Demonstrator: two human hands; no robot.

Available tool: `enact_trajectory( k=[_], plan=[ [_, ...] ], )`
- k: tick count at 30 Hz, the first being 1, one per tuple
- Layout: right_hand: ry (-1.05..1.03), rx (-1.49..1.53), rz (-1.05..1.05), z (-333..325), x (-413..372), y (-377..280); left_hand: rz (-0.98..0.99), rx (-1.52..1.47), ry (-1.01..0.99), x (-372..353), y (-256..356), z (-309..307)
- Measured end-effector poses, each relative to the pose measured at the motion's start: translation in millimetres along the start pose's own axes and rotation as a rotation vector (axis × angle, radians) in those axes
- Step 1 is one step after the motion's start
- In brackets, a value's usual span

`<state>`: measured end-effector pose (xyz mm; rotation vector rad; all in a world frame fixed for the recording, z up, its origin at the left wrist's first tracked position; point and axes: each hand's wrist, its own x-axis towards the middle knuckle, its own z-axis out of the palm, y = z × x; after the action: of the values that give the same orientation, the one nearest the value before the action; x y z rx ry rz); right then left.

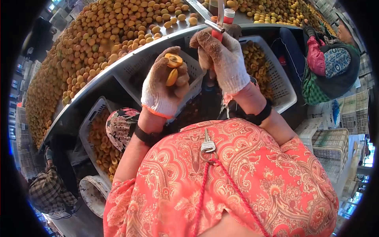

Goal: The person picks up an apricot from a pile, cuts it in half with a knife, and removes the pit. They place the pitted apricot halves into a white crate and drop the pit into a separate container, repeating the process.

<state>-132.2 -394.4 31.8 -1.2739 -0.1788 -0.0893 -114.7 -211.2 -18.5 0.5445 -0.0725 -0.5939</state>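
Observation:
My left hand, in a dirty white work glove, holds split orange fruit halves, one cut face showing up. My right hand, also gloved, grips a red-handled tool pressed against a metal blade fixed at the table rim. Both hands hover over a white plastic crate below the table edge. A key on a red cord hangs on my red paisley shirt.
A long metal table heaped with small orange fruit curves across the top. White crates of cut fruit sit under it. A person in red sleeves and headscarf works at right; another in plaid at lower left.

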Motion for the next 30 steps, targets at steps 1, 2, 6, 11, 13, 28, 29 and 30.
enact_trajectory(
  k=[1, 2, 6, 11, 13, 28, 29, 30],
  plan=[
    [-0.01, -0.074, -0.047, 4.5, 0.9, -2.7, -0.003, 0.0, 0.001, 0.4, 1.1, 1.0],
    [-0.019, -0.15, -0.097, 8.2, 2.3, -3.1, -0.029, -0.017, 0.01, 1.8, 2.1, 2.3],
    [-0.038, -0.635, -0.543, -7.1, 11.0, 5.6, -0.068, -0.038, -0.023, 1.4, 3.7, -4.8],
    [0.055, -0.146, -0.241, 11.7, -0.9, -24.7, 0.098, 0.111, 0.055, -6.3, -3.8, 5.5],
    [-0.023, -0.172, -0.209, 10.6, -0.8, -24.0, 0.073, 0.107, -0.044, -6.6, -0.5, -6.4],
    [-0.058, -0.047, 0.161, 2.3, -3.4, -6.9, 0.332, 0.682, 0.169, -10.6, -11.7, 10.7],
    [-0.069, -0.06, 0.143, 1.4, -1.9, -5.9, 0.345, 0.783, 0.149, -11.9, -10.5, 10.1],
    [-0.076, -0.057, 0.148, 3.8, 0.3, -7.4, 0.347, 0.784, 0.159, -11.5, -8.2, 7.8]
  ],
)
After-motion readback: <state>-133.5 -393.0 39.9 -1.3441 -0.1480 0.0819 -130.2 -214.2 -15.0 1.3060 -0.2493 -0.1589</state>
